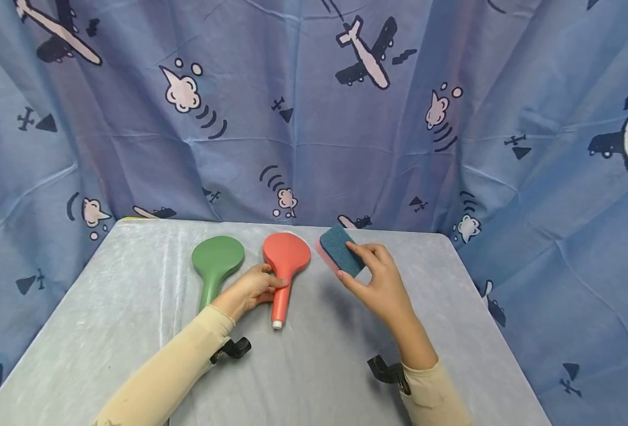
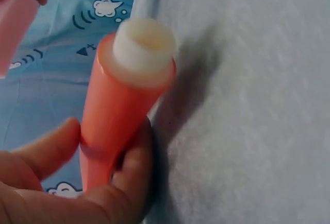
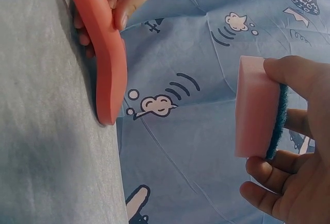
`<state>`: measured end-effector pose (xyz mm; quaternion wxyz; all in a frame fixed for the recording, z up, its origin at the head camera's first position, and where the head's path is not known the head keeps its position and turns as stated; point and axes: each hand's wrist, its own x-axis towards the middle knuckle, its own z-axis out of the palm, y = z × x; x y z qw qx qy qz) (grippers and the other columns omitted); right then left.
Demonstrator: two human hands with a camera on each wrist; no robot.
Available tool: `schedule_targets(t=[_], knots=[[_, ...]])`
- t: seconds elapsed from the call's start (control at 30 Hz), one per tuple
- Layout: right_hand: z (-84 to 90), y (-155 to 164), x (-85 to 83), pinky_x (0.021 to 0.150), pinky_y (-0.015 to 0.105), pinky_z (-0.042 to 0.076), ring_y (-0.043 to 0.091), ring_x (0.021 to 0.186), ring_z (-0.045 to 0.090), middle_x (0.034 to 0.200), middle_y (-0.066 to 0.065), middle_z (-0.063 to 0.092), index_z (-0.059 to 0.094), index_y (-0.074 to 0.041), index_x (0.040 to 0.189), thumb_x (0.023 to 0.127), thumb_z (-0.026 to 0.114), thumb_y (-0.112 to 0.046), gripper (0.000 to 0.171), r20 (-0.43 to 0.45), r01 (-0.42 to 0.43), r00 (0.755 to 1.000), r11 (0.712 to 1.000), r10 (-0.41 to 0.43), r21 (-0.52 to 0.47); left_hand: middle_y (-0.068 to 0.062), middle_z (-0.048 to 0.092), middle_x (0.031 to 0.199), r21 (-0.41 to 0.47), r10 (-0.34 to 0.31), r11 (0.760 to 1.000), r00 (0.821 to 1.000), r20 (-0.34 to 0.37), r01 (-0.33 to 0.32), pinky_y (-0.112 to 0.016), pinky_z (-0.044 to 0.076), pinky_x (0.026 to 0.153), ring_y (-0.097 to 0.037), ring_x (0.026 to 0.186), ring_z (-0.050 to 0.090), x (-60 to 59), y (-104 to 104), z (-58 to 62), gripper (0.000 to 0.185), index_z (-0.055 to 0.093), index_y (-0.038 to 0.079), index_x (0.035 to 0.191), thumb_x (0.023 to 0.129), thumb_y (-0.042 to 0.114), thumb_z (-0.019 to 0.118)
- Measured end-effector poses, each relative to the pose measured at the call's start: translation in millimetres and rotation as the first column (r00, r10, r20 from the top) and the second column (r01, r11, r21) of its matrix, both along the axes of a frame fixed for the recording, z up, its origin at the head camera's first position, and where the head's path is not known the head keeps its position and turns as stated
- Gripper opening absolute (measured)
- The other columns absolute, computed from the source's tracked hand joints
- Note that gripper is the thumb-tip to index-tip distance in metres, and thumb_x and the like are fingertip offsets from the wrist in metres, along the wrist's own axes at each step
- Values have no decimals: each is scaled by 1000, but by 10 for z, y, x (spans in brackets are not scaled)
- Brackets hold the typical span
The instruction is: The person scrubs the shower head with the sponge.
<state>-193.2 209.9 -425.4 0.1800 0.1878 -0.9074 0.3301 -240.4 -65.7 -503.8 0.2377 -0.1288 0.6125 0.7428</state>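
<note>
"What's nearest on your feeds?"

"I see the white cap (image 1: pixel 277 325) of the red paddle (image 1: pixel 286 254) pointing near. A shadow beside it suggests the handle end is off the table (image 1: pixel 335 378); whether the head touches, I can't tell."

"And the left hand (image 1: pixel 260 288)?"

"Its fingers curl round the red handle, thumb opposing, probably because that slim part grips more surely than the broad head."

"The right one?"

"To the right, the right hand (image 1: pixel 385 290) pinches the sponge (image 1: pixel 341 249) in the air, thumb and fingertips spread only as wide as its edges. The teal scouring face is toward my head camera. I'd say the edge hold leaves both broad faces free."

"Farther off?"

"The green paddle (image 1: pixel 218 257) lies left of the red one, its handle also toward the near side, probably for easy reach; the left forearm hides its end. Past the table's far edge hangs the airplane-print curtain (image 1: pixel 314 118)."
</note>
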Motion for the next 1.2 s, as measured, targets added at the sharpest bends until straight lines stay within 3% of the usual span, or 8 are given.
schedule_targets(t=[0.13, 0.3, 0.47, 0.6, 0.77, 1.0, 1.2], knots=[[-10, -6, 10, 91, 43, 52, 22, 112, 55, 127, 8, 56, 61, -19, 143, 87, 83, -37, 63, 1, -4, 1000, 1000, 4, -1, -18, 56, 110, 14, -27, 1000, 999, -22, 27, -30, 57, 70, -17, 76, 65, 26, -19, -31, 90, 12, -3, 156, 86, -14, 67], [-20, -16, 19, 92, 44, 51, 23, 114, 55, 127, 8, 56, 61, -19, 143, 87, 83, -36, 62, -10, -7, 1000, 1000, 6, -4, -24, 62, 121, 71, -69, 994, 991, -113, 77, -29, 58, 79, -17, 84, 71, 85, -94, -70, 78, 20, -12, 153, 89, -12, 65], [-32, -15, 44, 93, 45, 51, 23, 115, 55, 127, 8, 57, 61, -19, 142, 87, 83, -36, 62, -14, -6, 1000, 1000, 6, -6, -34, 56, 137, 117, -129, 982, 979, -159, 148, -29, 59, 85, -20, 95, 74, 261, -191, -62, 76, 19, -13, 154, 92, -9, 63], [-19, -28, 43, 94, 45, 51, 23, 115, 55, 127, 8, 56, 61, -20, 143, 87, 83, -37, 63, -19, -13, 1000, 1000, 13, 0, -33, 59, 135, 187, -144, 966, 970, -194, 180, -29, 58, 84, -22, 101, 74, 424, -282, 68, 77, 19, -7, 153, 90, -10, 64], [11, -42, 40, 93, 45, 53, 23, 115, 55, 128, 8, 56, 60, -21, 143, 87, 83, -37, 63, -28, -21, 999, 1000, 21, 5, -13, 73, 118, 262, -212, 925, 945, -249, 276, -31, 58, 88, -20, 104, 74, 617, -363, 287, 72, 20, -1, 150, 91, -8, 63], [37, -58, 43, 92, 46, 54, 24, 115, 55, 129, 10, 56, 61, -19, 143, 86, 84, -34, 62, -79, -55, 995, 998, 55, -3, -8, 73, 121, 209, -277, 915, 914, -297, 346, -31, 57, 89, -20, 105, 73, 808, -363, 510, 74, 22, 4, 149, 91, -4, 67], [68, -63, 64, 90, 46, 53, 25, 115, 55, 129, 11, 56, 62, -18, 142, 85, 85, -31, 63, -127, -61, 990, 998, 57, -25, -9, 72, 124, 164, -311, 910, 890, -334, 380, -33, 55, 93, -21, 107, 73, 903, -332, 596, 74, 25, 5, 150, 91, -4, 68]])
